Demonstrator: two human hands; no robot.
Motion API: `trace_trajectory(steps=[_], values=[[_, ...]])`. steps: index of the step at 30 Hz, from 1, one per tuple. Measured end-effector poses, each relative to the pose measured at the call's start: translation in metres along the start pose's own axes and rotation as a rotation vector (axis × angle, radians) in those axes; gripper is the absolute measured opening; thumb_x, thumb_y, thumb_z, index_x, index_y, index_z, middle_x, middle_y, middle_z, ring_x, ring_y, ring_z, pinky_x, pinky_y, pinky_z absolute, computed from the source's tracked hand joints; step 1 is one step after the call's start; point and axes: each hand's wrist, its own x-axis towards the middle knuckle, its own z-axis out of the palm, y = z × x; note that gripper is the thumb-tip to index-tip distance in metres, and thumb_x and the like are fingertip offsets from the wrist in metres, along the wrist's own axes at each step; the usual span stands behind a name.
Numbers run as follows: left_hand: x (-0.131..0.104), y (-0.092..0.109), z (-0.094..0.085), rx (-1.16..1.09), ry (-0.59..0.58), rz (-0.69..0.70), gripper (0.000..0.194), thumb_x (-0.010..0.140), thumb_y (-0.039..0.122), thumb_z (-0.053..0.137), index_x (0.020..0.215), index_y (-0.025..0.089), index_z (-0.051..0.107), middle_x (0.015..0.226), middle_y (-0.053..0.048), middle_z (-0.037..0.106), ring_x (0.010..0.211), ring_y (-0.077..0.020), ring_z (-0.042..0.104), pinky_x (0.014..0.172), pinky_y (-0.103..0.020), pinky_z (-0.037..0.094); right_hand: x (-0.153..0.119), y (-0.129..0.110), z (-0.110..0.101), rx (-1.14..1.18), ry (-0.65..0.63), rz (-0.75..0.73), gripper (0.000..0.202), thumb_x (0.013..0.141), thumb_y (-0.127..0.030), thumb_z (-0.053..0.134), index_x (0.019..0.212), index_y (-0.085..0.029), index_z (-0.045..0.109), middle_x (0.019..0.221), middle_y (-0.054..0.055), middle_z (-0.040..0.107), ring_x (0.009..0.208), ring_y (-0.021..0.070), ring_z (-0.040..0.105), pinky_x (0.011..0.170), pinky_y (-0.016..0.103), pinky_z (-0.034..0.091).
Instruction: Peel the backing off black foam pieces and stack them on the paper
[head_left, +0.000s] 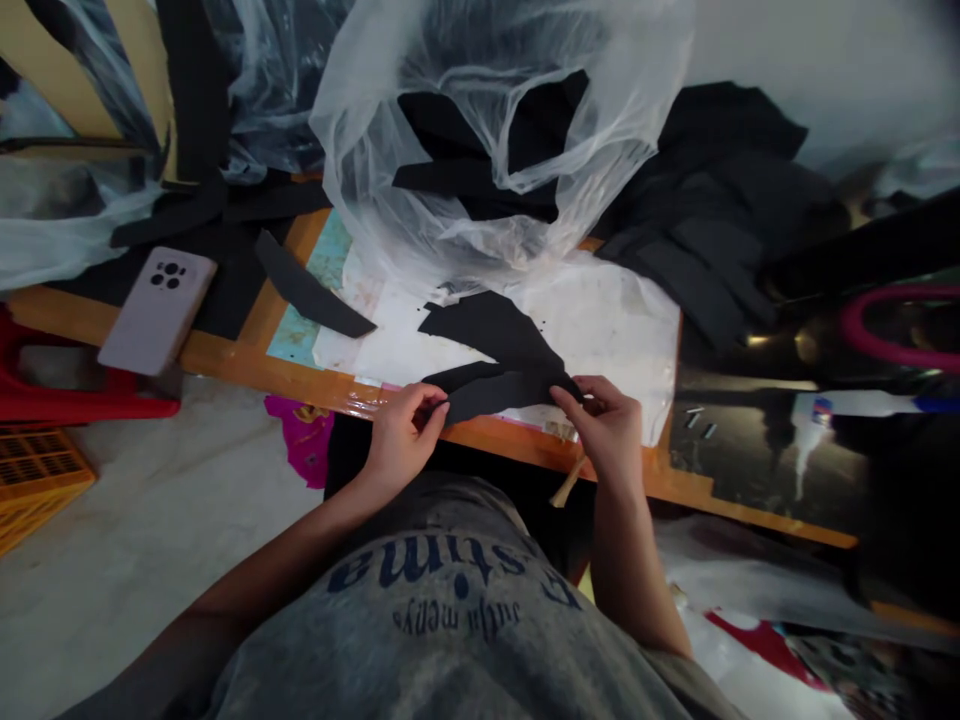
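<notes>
A curved black strip point(499, 392) is stretched between my two hands at the front edge of the table. My left hand point(407, 432) pinches its left end between thumb and fingers. The right end is pinched by my right hand point(606, 420). Just beyond, more black pieces point(487, 325) lie on the white sheet point(615, 320), partly under the held strip. Another curved black piece point(307, 290) rests to the left. Behind them stands a clear plastic bag point(465, 230) with black pieces inside.
A phone point(159, 310) lies at the left, above a red stool point(135, 400) and a yellow crate point(37, 480). A pile of black pieces point(697, 210) sits at the back right. A white bottle with a nozzle point(817, 415) lies at the right.
</notes>
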Motion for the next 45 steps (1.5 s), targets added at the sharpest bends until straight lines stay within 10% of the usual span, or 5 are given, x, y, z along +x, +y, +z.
trace_trajectory(steps=[29, 45], values=[[0.011, 0.0, 0.008, 0.278, 0.054, 0.174, 0.011, 0.095, 0.017, 0.062, 0.103, 0.019, 0.069, 0.093, -0.004, 0.07, 0.085, -0.0183, 0.068, 0.082, -0.033, 0.057, 0.011, 0.009, 0.011, -0.45, 0.005, -0.168, 0.033, 0.086, -0.05, 0.067, 0.075, -0.019, 0.068, 0.087, 0.008, 0.069, 0.057, 0.0142, 0.052, 0.061, 0.032, 0.042], [0.004, -0.006, 0.012, 0.547, 0.069, 0.226, 0.023, 0.099, 0.03, 0.061, 0.117, 0.016, 0.062, 0.114, -0.015, 0.06, 0.103, -0.0289, 0.065, 0.089, -0.042, 0.057, 0.01, -0.01, 0.0, -1.094, -0.114, -0.199, 0.045, 0.097, -0.062, 0.058, 0.088, -0.02, 0.07, 0.077, 0.008, 0.07, 0.058, 0.0168, 0.053, 0.056, 0.03, 0.018]])
